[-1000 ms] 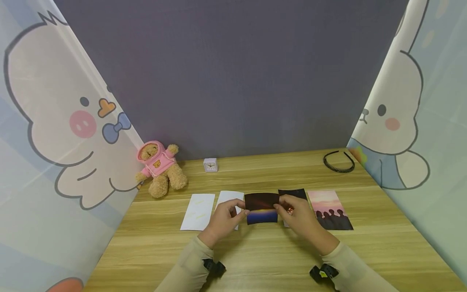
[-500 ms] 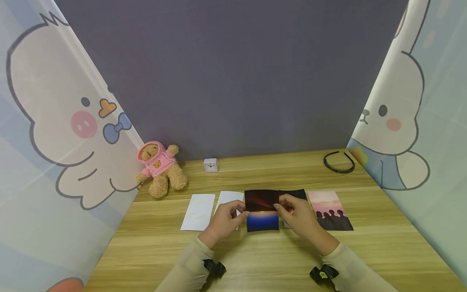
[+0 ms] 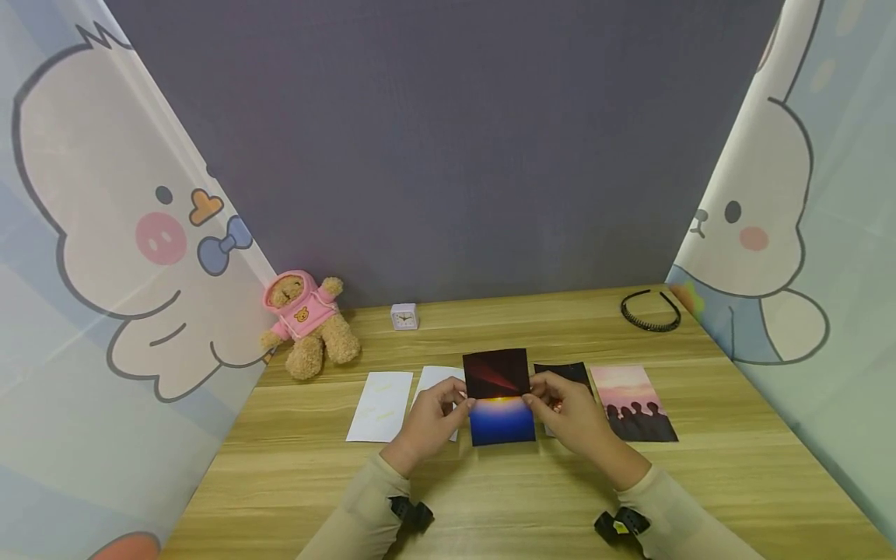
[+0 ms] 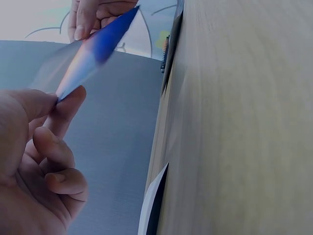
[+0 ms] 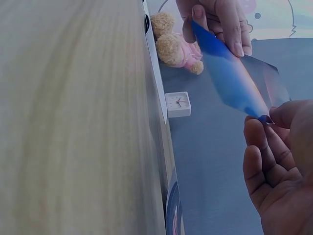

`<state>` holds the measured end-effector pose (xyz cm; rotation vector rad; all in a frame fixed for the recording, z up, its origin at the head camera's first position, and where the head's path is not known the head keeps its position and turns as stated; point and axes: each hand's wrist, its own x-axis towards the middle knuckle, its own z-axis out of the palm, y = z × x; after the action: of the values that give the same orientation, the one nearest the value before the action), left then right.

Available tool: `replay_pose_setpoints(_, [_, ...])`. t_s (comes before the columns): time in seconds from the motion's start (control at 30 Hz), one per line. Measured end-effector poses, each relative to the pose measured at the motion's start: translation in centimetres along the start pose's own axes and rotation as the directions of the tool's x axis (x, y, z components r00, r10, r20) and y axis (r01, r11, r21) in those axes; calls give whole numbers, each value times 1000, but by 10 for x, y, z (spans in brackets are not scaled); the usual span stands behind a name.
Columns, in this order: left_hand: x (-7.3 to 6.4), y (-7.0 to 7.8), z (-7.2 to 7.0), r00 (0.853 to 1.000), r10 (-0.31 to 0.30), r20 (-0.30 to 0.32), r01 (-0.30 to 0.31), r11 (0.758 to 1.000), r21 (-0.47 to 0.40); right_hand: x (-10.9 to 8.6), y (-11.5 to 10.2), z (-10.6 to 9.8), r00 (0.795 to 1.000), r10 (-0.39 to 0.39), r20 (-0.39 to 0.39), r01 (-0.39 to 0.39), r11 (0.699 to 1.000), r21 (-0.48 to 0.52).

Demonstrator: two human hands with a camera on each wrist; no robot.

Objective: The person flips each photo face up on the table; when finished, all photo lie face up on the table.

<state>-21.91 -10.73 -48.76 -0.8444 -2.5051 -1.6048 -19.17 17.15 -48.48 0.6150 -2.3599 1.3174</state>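
A glossy photo print (image 3: 502, 424), dark red above and deep blue below a glowing orange line, is held up over the table between both hands. My left hand (image 3: 432, 416) pinches its left edge between thumb and fingers. On the opposite edge, my right hand (image 3: 575, 414) pinches it the same way. The left wrist view shows the print (image 4: 100, 49) from the side, raised off the tabletop. Behind the right hand lies a dark photo (image 3: 563, 373), partly covered. A white sheet (image 3: 442, 376) is partly hidden behind the left hand.
Another white sheet (image 3: 380, 406) with faint yellow marks lies at left. A pink sunset photo with silhouettes (image 3: 633, 400) lies at right. Further back are a teddy bear in a pink hoodie (image 3: 308, 323), a small white clock (image 3: 404, 316) and a black headband (image 3: 651, 319).
The print has tilted more upright toward the camera, its top edge rising, so more of its face shows. Both hands stay nearly in place, still pinching its sides.
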Motion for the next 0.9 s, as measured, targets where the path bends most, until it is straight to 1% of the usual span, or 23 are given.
replay_pose_setpoints(0.13, [1,1,2,1000,-5,-22,6,1000,14,0,2,0,999,25,35,-26,999,25])
replay_pose_setpoints(0.23, [1,6,2,999,-11,-35,12,1000,25,0,2,0,997,46,54,-48,998,32])
replay_pose_setpoints(0.4, [-2,29,-2,999,-2,-40,1,1000,-15,-1,3,-1,994,79,77,-83,995,53])
replay_pose_setpoints(0.5, [-3,39,-4,999,11,-46,-13,1000,-28,-1,3,-1,992,92,86,-97,993,66])
replay_pose_setpoints(0.63, [-4,40,-3,998,22,-51,-24,999,-29,-1,2,-1,990,108,91,-115,991,74])
replay_pose_setpoints(0.8, [-4,39,-4,999,11,-42,-13,999,-33,-1,1,0,989,119,94,-126,988,83])
replay_pose_setpoints(0.9, [-2,23,-3,999,9,-31,-10,1000,-30,-1,-1,0,988,122,96,-132,985,112])
